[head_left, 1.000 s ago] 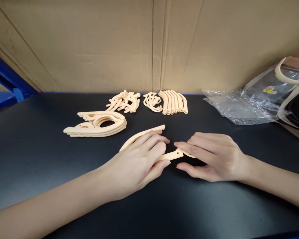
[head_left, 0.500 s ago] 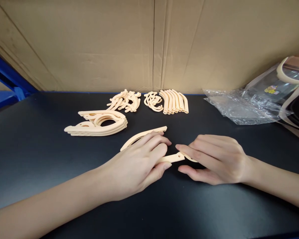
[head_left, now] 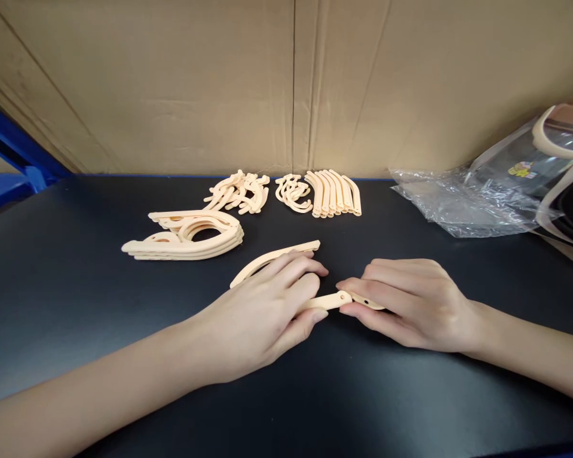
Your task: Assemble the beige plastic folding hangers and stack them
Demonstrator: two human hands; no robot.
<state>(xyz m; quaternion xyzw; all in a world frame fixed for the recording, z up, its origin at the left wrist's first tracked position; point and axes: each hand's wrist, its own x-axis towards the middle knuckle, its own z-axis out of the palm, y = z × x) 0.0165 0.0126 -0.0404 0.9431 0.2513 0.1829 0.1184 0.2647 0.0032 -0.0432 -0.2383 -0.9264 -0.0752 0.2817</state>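
Cream strips (head_left: 325, 302) sit clamped in left hand (head_left: 267, 312) and right hand (head_left: 417, 305), plastic bag (head_left: 468, 207) lying rightward.

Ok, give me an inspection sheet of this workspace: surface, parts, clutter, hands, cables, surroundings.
Surface: black tabletop, shiny in patches.
Parts: stack of cream pieces at left; loose pile, hooks and row of strips at the back; curved strip partly under the left hand.
Clutter: crumpled clear plastic at right.
Hands: left grips a holed strip; right hand pinches another piece at its end; joined or not, cannot tell.
Cables: nothing seen.
Surroundings: cardboard behind, blue frame at left.
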